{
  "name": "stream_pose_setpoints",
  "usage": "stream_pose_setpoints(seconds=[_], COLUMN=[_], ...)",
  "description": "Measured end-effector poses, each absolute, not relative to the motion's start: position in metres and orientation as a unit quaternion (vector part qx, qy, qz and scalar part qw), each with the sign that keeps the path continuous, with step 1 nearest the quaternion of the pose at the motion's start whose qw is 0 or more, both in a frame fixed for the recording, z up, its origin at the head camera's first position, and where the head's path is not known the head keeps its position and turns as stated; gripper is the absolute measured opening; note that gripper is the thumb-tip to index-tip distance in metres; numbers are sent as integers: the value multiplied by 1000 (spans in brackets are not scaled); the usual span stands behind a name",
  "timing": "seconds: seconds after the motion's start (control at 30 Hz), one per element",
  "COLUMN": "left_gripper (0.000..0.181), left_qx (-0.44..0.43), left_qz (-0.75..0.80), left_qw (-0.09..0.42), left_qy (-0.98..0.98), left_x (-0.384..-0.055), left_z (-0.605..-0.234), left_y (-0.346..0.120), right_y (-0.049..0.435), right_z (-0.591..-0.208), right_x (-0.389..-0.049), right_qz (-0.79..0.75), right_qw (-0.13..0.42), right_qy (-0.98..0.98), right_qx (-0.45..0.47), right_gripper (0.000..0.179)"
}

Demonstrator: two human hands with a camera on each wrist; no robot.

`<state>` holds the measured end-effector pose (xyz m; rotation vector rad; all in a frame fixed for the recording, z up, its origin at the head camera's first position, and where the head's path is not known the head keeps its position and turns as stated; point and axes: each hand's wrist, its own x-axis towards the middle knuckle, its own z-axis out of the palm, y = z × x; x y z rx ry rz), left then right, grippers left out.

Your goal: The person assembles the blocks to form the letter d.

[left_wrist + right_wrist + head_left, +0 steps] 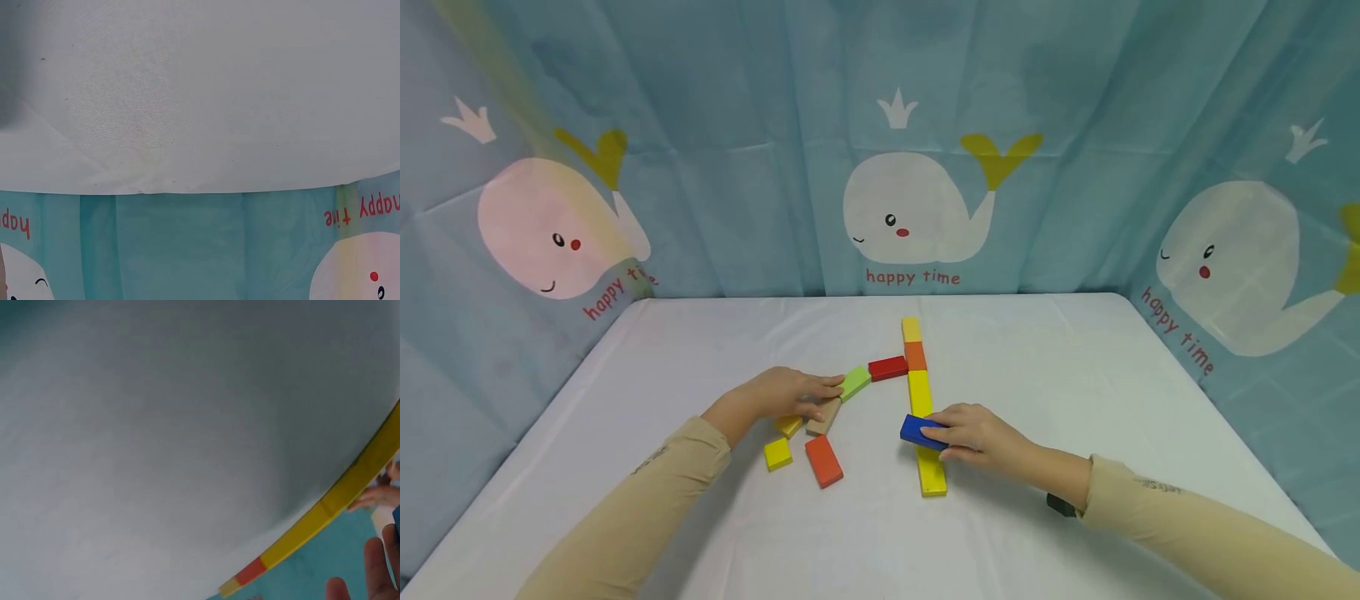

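Two hands are seen over the white table (1075,367), near the middle of the head view. A blue block (917,430) is grasped between the thumb and fingers of the right hand (988,437), right of centre, over a column of blocks; whether the column is touched cannot be told. At the column's upper end a small yellow block (911,329) and an orange block (915,356) are followed by a long yellow block (920,393); a lower yellow block (932,475) is partly covered. Left of centre, a tan block (822,419) and a green block (855,382) are touched by the extended fingers of the left hand (786,392); whether anything is pinched cannot be told. A red block (888,368) is placed between green and orange. Below the tan block, a red-orange block (824,462) is seen.
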<state>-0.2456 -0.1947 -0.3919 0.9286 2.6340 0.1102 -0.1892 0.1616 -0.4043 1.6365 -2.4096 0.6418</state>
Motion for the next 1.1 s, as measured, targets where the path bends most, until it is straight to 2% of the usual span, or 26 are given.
stream_pose_setpoints(seconds=[0.17,0.47,0.87,1.1], left_gripper=[60,60,60,60], left_qx=[325,320,313,316], left_qz=[34,29,14,16], left_qw=[173,180,181,176], left_qy=[929,930,932,932], left_x=[-246,-246,-245,-245], left_z=[-392,-395,-394,-395], left_y=[-193,-191,-190,-192], right_y=[151,137,118,105], right_z=[-407,-403,-403,-403], right_x=[-180,-170,-166,-160], right_qz=[210,208,159,126], right_qw=[70,11,27,-43], right_qy=[-801,-813,-798,-809], right_qx=[557,544,580,573], right_gripper=[37,40,40,38])
